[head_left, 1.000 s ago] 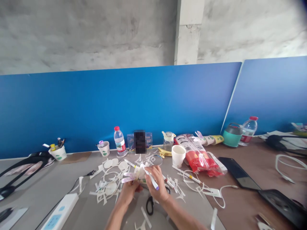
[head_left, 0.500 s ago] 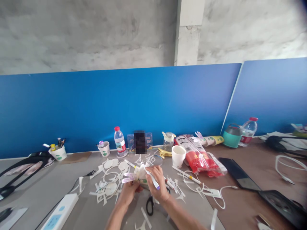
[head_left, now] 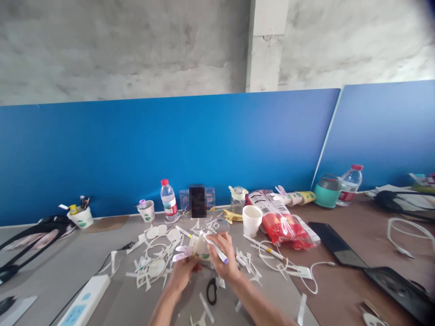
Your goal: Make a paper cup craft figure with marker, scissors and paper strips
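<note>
A white paper cup (head_left: 201, 246) with purple ear-shaped pieces (head_left: 182, 253) on its left side lies tilted in my left hand (head_left: 185, 270), whose fingers wrap it from below. My right hand (head_left: 222, 255) is closed on a white marker (head_left: 217, 250) with a purple end; its other end points at the cup's surface. Just below the hands lie black-handled scissors (head_left: 211, 291), partly hidden by my right wrist. Paper scraps (head_left: 157, 267) and strips surround the cup.
Behind stand a water bottle (head_left: 169, 201), a glass jar (head_left: 238, 199) and a white cup (head_left: 252, 220). Red packages (head_left: 280, 222) and a phone (head_left: 336, 244) are to the right. A power strip (head_left: 84, 301) lies at the left front, a pen cup (head_left: 80, 217) farther back.
The purple end of the marker in my right hand has tipped slightly right and up. My left hand and the cup look almost unchanged; the whole view has shifted slightly.
</note>
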Demonstrator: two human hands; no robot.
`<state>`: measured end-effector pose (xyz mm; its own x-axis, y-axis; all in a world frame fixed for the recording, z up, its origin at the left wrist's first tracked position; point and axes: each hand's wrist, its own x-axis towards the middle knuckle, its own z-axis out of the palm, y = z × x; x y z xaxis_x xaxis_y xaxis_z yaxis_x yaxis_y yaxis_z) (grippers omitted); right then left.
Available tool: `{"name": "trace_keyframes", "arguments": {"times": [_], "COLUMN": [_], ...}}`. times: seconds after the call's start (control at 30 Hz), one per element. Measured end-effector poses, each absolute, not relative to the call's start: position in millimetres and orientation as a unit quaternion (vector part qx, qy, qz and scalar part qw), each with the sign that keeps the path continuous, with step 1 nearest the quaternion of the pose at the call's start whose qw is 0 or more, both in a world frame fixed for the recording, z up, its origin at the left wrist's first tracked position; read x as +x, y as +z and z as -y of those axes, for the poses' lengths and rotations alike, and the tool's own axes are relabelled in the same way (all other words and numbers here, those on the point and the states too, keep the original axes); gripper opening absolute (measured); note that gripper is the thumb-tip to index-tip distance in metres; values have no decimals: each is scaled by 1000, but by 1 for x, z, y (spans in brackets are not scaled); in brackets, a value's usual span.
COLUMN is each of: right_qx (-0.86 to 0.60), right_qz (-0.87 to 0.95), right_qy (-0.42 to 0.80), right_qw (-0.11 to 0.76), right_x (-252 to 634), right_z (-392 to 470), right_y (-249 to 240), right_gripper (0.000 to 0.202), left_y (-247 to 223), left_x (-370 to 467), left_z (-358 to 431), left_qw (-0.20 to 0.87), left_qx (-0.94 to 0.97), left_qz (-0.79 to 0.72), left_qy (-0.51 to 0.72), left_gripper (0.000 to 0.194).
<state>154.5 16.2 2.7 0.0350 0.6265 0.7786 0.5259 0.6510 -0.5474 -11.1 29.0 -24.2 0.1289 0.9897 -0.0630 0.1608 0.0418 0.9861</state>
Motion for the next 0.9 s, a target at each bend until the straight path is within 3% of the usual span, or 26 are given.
{"name": "trace_keyframes", "arguments": {"times": [0.9], "right_qx": [-389], "right_qz": [729], "right_qy": [42], "right_qw": [562], "right_x": [151], "right_z": [-12], "right_y": [4], "right_gripper": [17], "left_y": [-21], "left_x": [-11], "left_z": [-29], "left_qw": [507], "left_qx": [540], "left_qz": [-514], "left_qy": [433], "left_gripper": [31]}}
